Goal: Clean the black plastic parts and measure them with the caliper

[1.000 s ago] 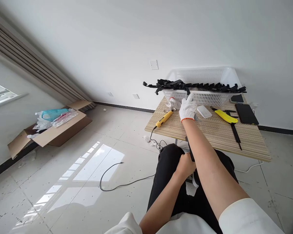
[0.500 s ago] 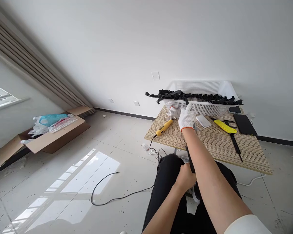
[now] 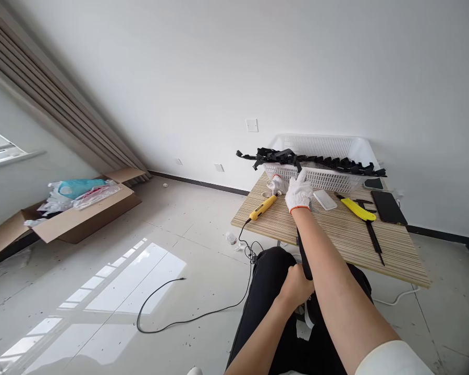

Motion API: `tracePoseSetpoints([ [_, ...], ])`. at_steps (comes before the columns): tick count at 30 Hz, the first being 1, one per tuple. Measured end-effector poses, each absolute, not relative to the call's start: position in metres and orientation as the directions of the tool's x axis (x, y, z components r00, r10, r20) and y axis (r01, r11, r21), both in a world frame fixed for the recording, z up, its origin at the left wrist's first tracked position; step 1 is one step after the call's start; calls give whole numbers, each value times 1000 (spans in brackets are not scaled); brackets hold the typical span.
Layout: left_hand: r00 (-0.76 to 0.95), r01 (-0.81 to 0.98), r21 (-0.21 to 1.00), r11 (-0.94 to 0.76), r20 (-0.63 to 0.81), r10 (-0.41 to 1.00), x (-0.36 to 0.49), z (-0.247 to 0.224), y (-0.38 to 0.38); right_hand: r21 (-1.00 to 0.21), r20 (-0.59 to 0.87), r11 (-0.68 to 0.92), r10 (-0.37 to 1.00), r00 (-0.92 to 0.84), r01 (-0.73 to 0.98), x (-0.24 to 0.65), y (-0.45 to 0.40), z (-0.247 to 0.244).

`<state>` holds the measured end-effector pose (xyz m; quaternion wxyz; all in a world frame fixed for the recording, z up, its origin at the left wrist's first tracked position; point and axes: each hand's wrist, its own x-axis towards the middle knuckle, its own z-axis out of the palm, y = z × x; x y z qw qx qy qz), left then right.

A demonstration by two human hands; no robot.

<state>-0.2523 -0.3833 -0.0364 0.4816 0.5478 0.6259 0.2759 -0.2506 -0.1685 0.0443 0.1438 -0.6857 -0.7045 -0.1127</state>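
Note:
My left hand is bare and closed at my lap, wrapped round a black strap. That strap runs up beneath my right forearm, where its far end is hidden. My right hand, in a white knitted glove with an orange cuff, rests on the table just in front of the basket. Its index finger is stretched out towards a dangling strap end; the undersides of the other fingers are hidden. To its left lie a yellow corded hand tool and a crumpled white glove.
A white plastic basket carries many black straps along its front rim. On the striped table lie a white box-like object, a yellow utility knife, black calipers and a black phone. Cables trail on the floor.
The camera view has shifted slightly. Both hands stay in nearly the same places, with the left still gripping the strap.

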Motion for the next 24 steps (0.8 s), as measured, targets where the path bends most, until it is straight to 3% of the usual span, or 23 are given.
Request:
tracePoseSetpoints([
  [17,45,463,854,238,-290,956,-251,-39,-393,26,273,34,961,-40,999,-235,-177,51],
  [24,31,445,866,228,-269,963,-249,-46,-394,-8,223,66,973,-62,998,-229,-182,58],
])
